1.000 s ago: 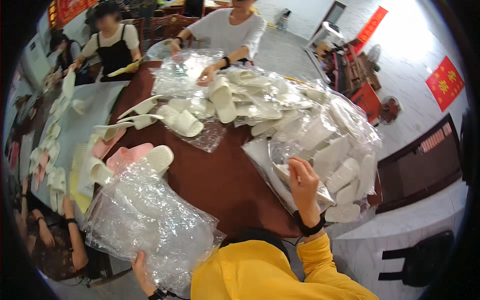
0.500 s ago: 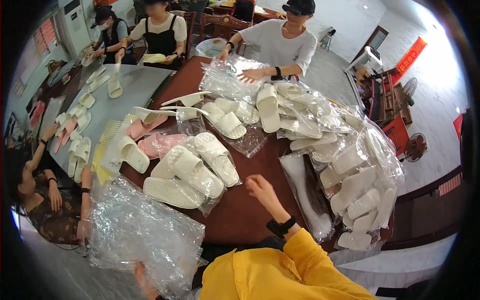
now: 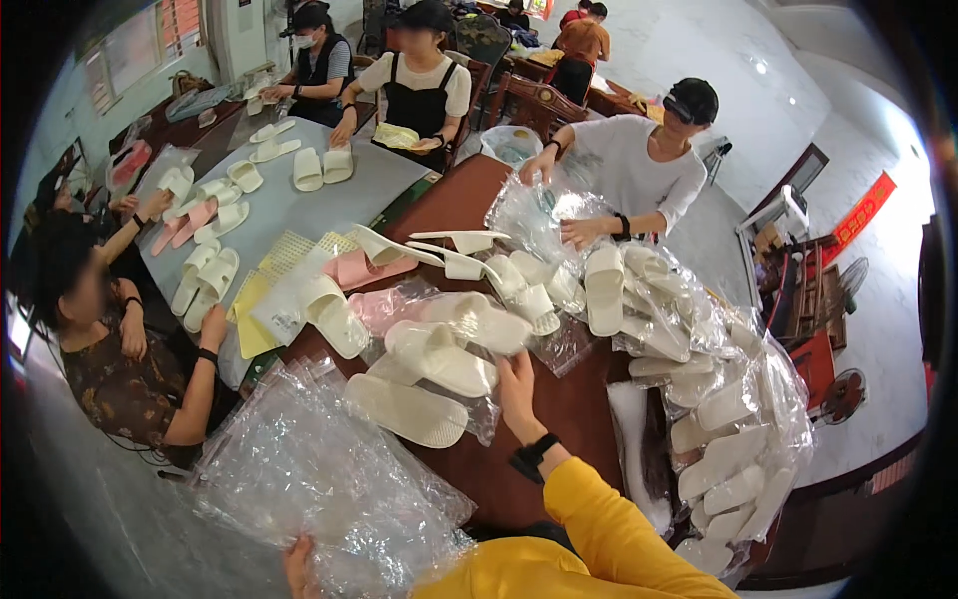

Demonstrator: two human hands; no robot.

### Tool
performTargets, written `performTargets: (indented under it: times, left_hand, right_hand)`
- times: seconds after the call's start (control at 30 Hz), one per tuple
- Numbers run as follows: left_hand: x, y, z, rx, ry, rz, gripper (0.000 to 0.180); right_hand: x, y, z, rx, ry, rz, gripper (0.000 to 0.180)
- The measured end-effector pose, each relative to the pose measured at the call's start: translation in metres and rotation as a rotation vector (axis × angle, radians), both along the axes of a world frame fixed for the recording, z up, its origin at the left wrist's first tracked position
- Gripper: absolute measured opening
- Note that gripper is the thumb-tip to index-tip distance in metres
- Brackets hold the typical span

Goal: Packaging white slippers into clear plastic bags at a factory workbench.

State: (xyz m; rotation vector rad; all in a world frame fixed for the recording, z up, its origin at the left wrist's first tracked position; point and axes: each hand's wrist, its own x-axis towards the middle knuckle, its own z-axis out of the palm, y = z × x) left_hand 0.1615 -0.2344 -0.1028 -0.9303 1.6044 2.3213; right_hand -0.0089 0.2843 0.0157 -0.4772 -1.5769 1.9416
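Note:
My left hand [image 3: 299, 567] grips the near edge of a stack of clear plastic bags [image 3: 329, 469] at the lower left, its fingers partly hidden by the film. At the middle of the brown table, my right hand [image 3: 517, 394] has its fingers closed on the near end of a white slipper [image 3: 477, 321], which is tilted up. Beside it, another white slipper [image 3: 444, 361] leans over a flat-lying white slipper [image 3: 407, 409], with clear film around them. Pink slippers [image 3: 379, 307] in film lie just behind.
Bagged white slippers [image 3: 733, 404] pile along the right side. A clear bag with white contents [image 3: 639, 439] lies beside them. Opposite, a person in a white shirt [image 3: 639, 165] handles clear bags. Others sit around a grey table [image 3: 289, 215] with loose slippers and yellow sheets [image 3: 254, 319].
My right hand has moved forward from bare table to the white slippers and taken hold of one, tilting it. My left hand stays on the bags. The view has shifted left.

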Motion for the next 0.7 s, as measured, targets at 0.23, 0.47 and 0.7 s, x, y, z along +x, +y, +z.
performTargets:
  times: [0.23,0.47,0.7]
  left_hand:
    - [-0.020,0.027,0.089,-0.410,0.423,-0.320,0.038]
    - [-0.086,0.062,0.122,-0.230,0.157,-0.194,0.028]
    - [-0.161,0.184,0.236,0.327,0.094,-0.309,0.028]
  right_hand:
    - [-0.134,-0.026,0.206,0.376,0.071,0.145,0.022]
    - [-0.159,-0.025,0.285,0.564,0.106,0.420,0.022]
    - [-0.019,-0.021,0.400,1.226,0.611,0.112,0.020]
